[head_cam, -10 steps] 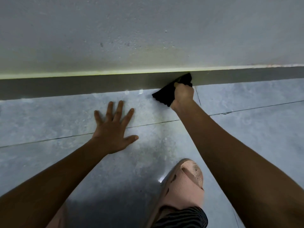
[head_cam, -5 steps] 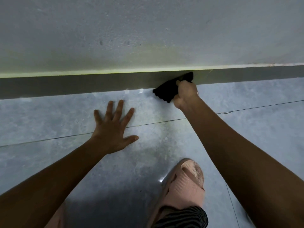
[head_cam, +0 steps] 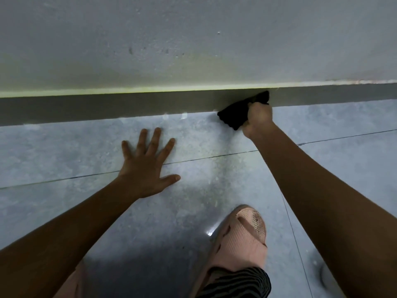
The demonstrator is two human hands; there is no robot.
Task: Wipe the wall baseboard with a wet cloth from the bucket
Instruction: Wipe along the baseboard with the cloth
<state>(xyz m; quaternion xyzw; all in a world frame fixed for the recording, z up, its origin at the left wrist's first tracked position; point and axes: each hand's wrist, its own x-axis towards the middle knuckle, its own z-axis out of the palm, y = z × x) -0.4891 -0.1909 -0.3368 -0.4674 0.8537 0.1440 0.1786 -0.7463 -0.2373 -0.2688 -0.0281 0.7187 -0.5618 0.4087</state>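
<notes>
Pale wall [head_cam: 193, 39] meets grey tiled floor [head_cam: 64, 147] along a dark baseboard [head_cam: 107, 107]. Left hand [head_cam: 148, 166], open, lies flat on the floor. Right hand [head_cam: 258, 118], grip closed on a crumpled black cloth [head_cam: 235, 116], presses it against the baseboard at far right; a pink slipper [head_cam: 238, 241] stands near.

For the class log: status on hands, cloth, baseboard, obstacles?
Right hand gripping black cloth against dark grey baseboard. Left hand flat, open on grey floor tile. Nothing blocking the baseboard.

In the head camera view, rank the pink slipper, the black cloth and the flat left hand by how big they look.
1. pink slipper, though nearest the camera
2. left hand
3. black cloth, partly hidden in the right hand
</notes>
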